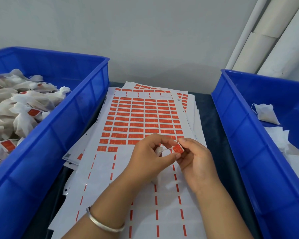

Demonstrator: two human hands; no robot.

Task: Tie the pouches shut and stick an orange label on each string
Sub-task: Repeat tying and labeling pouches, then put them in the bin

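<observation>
While the label sheet [141, 121] lay between the two blue bins [72, 107], the right hand [195, 159] pinched an orange label [177, 149] and the left hand [150, 156] held a tied pouch [158, 150] by its string, low and centre. Judged advice: fold the label squarely over the string, edges aligned, then press firmly.

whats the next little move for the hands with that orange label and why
Probably fold the orange label shut over the string and press it flat. The right hand pinches the label, the left hand holds something white at the string's other end, likely a pouch, and the label looks half folded, not yet pressed.
</observation>
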